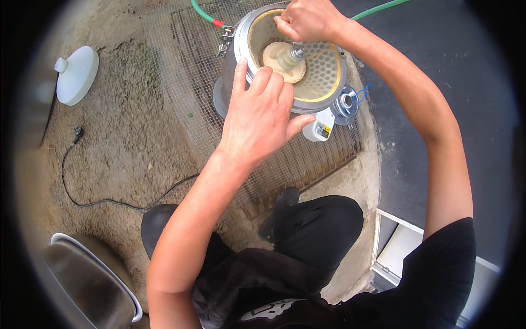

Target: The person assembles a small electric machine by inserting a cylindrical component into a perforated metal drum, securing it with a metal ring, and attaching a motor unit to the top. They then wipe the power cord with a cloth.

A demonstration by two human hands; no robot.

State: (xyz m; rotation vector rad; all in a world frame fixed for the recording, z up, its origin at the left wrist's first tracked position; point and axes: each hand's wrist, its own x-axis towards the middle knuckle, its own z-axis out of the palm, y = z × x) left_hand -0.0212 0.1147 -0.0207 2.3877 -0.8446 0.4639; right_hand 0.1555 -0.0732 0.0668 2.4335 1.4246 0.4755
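In front of me stands a round metal drum machine (234, 82) with its top uncovered. Inside is a perforated inner drum (322, 68), where a pale round disc (269, 56) sits around a central post with a metal tip (296, 52). A yellowish band lines the rim. My left hand (255, 112) grips the near rim, its fingers curled over the edge and the thumb sticking out to the right. Over the far rim my right hand (309, 21) is closed in a fist; what it holds, if anything, is hidden.
Wire mesh (183, 82) lies under the machine. A green hose (203, 12) reaches it; a silver round fitting (346, 104) is beside it. A white lid (78, 75), a black plug cable (109, 202) and a steel tub (101, 274) are left. A dark surface (405, 164) spans the right.
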